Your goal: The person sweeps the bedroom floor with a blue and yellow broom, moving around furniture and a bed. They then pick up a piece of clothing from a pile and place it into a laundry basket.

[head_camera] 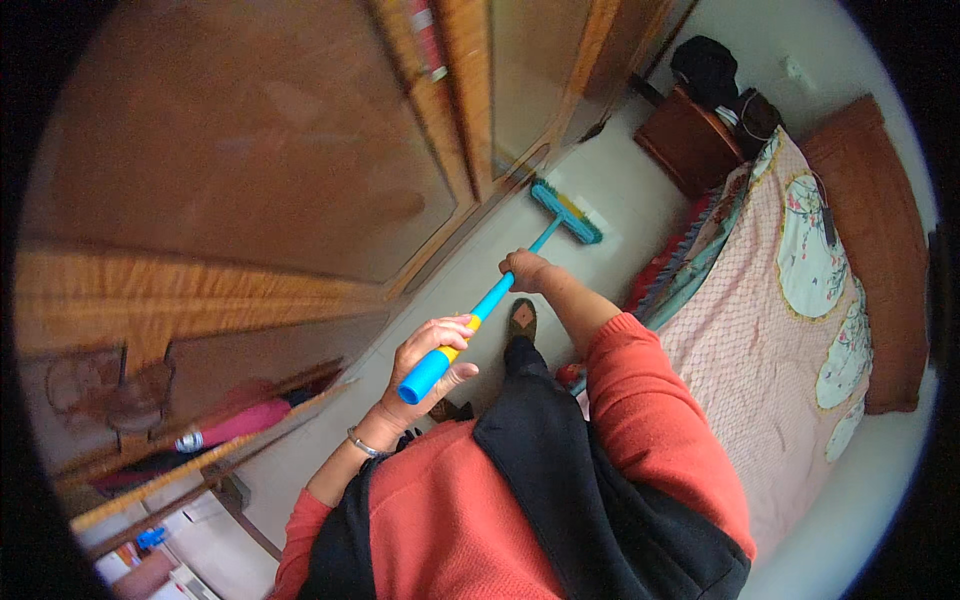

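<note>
A long blue-and-yellow broom handle (pixel 491 298) slants across the middle of the view. My left hand (pixel 431 360) holds it around the yellow band near its upper end, the thumb lying apart below it. Farther down the pole, my right hand (pixel 526 270) is closed around it. At the far end, the blue broom head (pixel 566 213) with green and yellow bristles rests on the pale tiled floor (pixel 630 180), close to the foot of the wooden cupboard. One of my shoes (pixel 523 319) shows on the floor below the right hand.
A wood-framed cupboard with large panels (pixel 247 150) lines the left side. On the right stands a bed with a pink patterned cover (pixel 735 315) and a brown headboard (pixel 862 247). A brown bedside cabinet (pixel 690 142) bearing a black bag (pixel 705 67) stands at the far end.
</note>
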A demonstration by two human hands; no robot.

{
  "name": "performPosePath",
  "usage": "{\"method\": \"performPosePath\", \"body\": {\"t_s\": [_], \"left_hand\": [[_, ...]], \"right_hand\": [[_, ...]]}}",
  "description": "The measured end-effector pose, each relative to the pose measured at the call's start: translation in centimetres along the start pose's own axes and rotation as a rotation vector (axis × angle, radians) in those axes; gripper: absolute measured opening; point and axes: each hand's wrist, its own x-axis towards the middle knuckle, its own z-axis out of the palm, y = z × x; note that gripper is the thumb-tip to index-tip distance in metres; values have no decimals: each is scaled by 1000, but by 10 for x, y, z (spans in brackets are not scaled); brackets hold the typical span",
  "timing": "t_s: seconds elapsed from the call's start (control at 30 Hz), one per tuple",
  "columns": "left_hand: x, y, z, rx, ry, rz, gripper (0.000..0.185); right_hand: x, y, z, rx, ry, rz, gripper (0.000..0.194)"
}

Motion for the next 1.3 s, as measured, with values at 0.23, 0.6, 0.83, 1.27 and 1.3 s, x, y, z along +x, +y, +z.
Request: {"method": "performPosePath", "body": {"t_s": [0.23, 0.6, 0.83, 1.27, 1.3], "left_hand": [[-165, 35, -67, 16, 174, -11, 33], [-314, 97, -118, -223, 642, 67, 37], [-331, 127, -131, -379, 938, 215, 36], [-322, 31, -63, -312, 464, -218, 19], [-322, 25, -60, -374, 497, -224, 18]], "right_hand": [[-1, -173, 70, 14, -165, -149, 22], [-2, -377, 131, 72, -387, -513, 24], [-29, -449, 120, 365, -388, -552, 23], [-29, -273, 140, 125, -99, -429, 20], [-28, -264, 145, 139, -100, -405, 21]]}}
